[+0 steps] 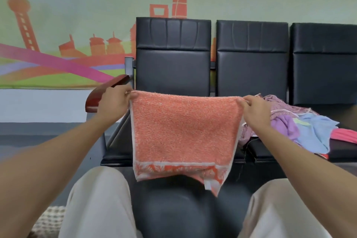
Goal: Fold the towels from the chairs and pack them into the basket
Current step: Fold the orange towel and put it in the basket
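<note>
An orange terry towel (183, 131) hangs doubled over in the air in front of the left black chair (172, 54). My left hand (115, 101) pinches its upper left corner and my right hand (256, 108) pinches its upper right corner, so the top edge is stretched level. Its patterned lower border and a white label dangle above my knees. A heap of loose towels (301, 123), purple, blue, pink and red, lies on the middle chair seat to the right. A woven basket (49, 218) shows only partly at the bottom left, by my left leg.
A row of three black padded chairs (252, 56) stands against a wall with a painted skyline mural. A red wooden armrest (105, 93) juts out at the left end of the row. Grey floor lies to the left.
</note>
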Available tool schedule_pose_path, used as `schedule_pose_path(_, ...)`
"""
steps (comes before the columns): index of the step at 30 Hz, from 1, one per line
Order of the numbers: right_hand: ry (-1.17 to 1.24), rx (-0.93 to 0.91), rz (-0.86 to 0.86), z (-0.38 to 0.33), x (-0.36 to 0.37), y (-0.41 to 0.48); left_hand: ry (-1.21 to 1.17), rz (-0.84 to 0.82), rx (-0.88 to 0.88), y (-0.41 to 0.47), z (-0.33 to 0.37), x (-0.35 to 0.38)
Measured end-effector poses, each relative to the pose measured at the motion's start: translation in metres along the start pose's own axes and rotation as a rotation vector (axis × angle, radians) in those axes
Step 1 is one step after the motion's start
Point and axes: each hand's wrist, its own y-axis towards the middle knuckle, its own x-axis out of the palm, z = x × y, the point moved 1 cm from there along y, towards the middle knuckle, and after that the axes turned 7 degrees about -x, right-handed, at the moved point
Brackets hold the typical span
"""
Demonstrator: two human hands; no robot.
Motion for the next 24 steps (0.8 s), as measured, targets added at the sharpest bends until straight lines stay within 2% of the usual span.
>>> schedule_pose_path(6, 0.014, 0.046, -0.118, -0.005, 0.004, 0.007, -0.041, -0.078, -0.078, -0.001, -0.008, 0.013)
schedule_pose_path(11, 0.326, 0.397, -0.064, -0.01, 0.012, 0.016, -0.417, -0.181, -0.408, -0.001, -0.005, 0.017)
schedule_pose_path(13, 0.424, 0.484, -0.077, -0.011, 0.013, 0.017, -0.434, -0.214, -0.411, 0.0, -0.003, 0.016)
schedule_pose_path(16, 0.63, 0.579, -0.16, -0.016, 0.009, 0.016, -0.482, -0.175, -0.432, 0.0, -0.002, 0.012)
schedule_pose_path(19, 0.675, 0.551, -0.293, -0.017, 0.003, 0.014, -0.659, -0.147, -0.543, -0.001, -0.001, 0.009)
schedule_pose_path(24, 0.268, 0.272, -0.535, -0.021, 0.001, 0.012, -0.77, -0.263, -0.571, -0.006, 0.001, 0.005)
